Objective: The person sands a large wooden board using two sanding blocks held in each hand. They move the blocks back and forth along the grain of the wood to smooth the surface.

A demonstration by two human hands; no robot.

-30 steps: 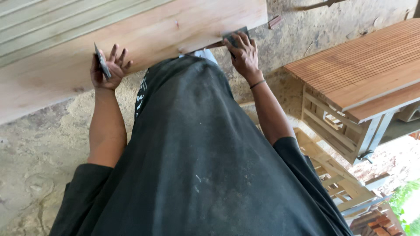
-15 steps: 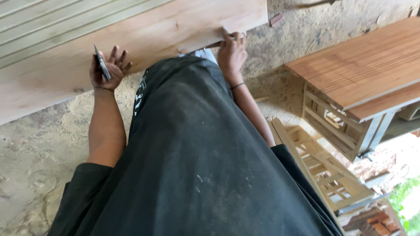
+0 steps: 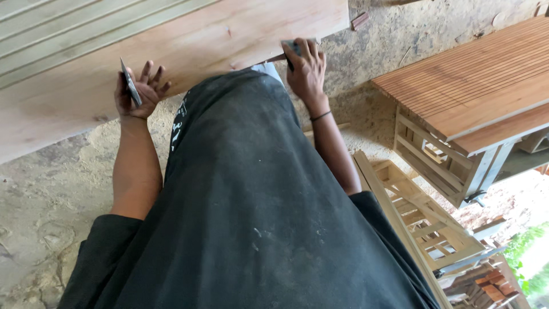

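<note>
— So, what have you got in each hand right now?

— Your left hand (image 3: pixel 137 91) pinches a thin, flat grey blade (image 3: pixel 130 82) between thumb and fingers, standing on edge just at the lower edge of the wide pale wooden panel (image 3: pixel 189 54). Your right hand (image 3: pixel 307 71) is closed over a small dark flat piece (image 3: pixel 290 47) pressed against the same panel, near its corner. The two hands sit well apart, with your dark shirt (image 3: pixel 246 194) between them.

— How would you judge that blade handles?

— It looks stiff and light — thin metal by its sheen, with edges that could bite, so a grip on the flat faces suits it better than on the rim. The piece under your right hand is mostly covered by your fingers; I cannot tell what it is made of.

— And the panel?

— Smooth, sanded softwood with a warm grain and a few small knots, rigid and probably heavy. Beyond your left hand it meets a grooved, greyish surface (image 3: pixel 68 28). Its long lower edge, between your hands, looks the natural place to hold.

— Anything else around?

— Off to the right of your right hand stands a reddish slatted table (image 3: pixel 480 86), with pale slatted wooden frames (image 3: pixel 423 212) lying below it. Rough, dusty concrete floor (image 3: pixel 46 206) lies under everything.
</note>
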